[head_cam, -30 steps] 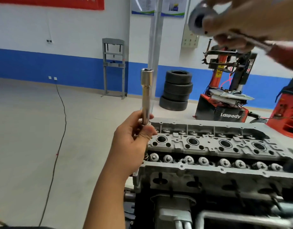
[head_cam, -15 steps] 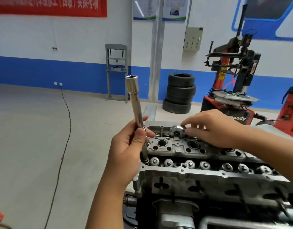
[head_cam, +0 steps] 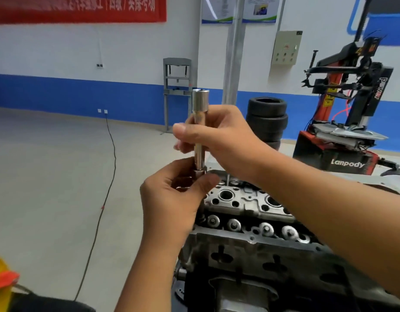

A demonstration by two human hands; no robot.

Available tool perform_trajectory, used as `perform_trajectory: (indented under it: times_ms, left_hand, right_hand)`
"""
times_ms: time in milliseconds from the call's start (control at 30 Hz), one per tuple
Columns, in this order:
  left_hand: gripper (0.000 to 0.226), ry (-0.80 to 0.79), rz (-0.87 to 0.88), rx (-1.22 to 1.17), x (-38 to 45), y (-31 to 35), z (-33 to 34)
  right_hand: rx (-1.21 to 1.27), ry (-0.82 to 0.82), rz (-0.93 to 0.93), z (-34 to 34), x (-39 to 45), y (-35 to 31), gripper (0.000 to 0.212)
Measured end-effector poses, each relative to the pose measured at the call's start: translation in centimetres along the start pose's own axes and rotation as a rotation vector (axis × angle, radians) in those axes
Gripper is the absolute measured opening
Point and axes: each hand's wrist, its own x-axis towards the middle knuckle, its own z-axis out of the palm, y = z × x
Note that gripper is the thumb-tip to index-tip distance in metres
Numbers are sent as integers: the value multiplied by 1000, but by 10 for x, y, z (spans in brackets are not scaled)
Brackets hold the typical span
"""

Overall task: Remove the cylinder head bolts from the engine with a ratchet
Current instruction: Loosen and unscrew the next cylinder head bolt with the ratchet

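Observation:
A long chrome socket extension point(head_cam: 200, 122) stands upright above the left end of the grey cylinder head point(head_cam: 246, 221). My left hand point(head_cam: 174, 199) grips its lower end, where a hex collar shows. My right hand point(head_cam: 217, 134) holds the shaft higher up, fingers wrapped around it. The open socket end points up. The cylinder head shows round spark plug wells and a row of valve springs along its near side. No ratchet is in view.
The engine block point(head_cam: 262, 278) fills the lower right. Behind stand a stack of tyres point(head_cam: 267, 118), a red and black tyre changer point(head_cam: 343, 136) and a grey press frame point(head_cam: 177, 93). A black cable point(head_cam: 104, 199) runs across the floor at left.
My right hand left the ratchet head on the cylinder head and rose to take the extension shaft. The extension went from tilted to upright, nearer the camera.

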Motion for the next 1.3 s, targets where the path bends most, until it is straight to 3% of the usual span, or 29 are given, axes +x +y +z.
perform_trajectory:
  times_ms: [133,233,300,367,400,533,600,700,767,833,933,1033,1133,1300]
  left_hand:
    - [9,-104,-27,44,-1,-4,1]
    - [26,-202,-58,-14,-1,-5,-3]
    - [31,-223,-56,-29,-3,-5,-1]
    - [29,-178,-31,-21,-4,-5,-2]
    - [27,-134,-7,-6,-3,-5,-2]
    - [21,42,12,23,-4,-5,1]
    - [26,113,-27,-23,-6,-8,0]
    - [27,-80,-72,-20,3,-10,-7]
    - [33,-268,-175,-182,3,-11,-13]
    - [29,-314,-191,-262,2,-12,-17]
    - [30,-181,-83,-135,-1,-16,-17]
    - [40,-103,-54,-98,0,-14,-12]
    - [30,-26,-49,-19,-3,-9,-5]
    - [17,-49,-79,57,-5,-4,-2]
  right_hand:
    - [308,-62,139,12,-3,26,25]
    - [405,-119,165,9,-4,36,14]
    - [472,-154,176,4,-3,37,29]
    - [486,-183,209,2,-2,35,51]
    - [497,-195,214,2,-1,35,52]
    - [568,-254,250,2,-4,34,27]
    - [535,-314,279,7,-4,34,25]
    - [478,-351,257,6,-2,34,32]
    - [502,-335,290,1,-2,34,35]
    - [496,-333,304,-3,-1,36,41]
    - [450,-336,316,-3,0,44,41]
    - [521,-279,248,-2,2,46,26]
    - [535,-240,216,-3,2,42,21]
    - [504,-194,176,3,1,40,27]
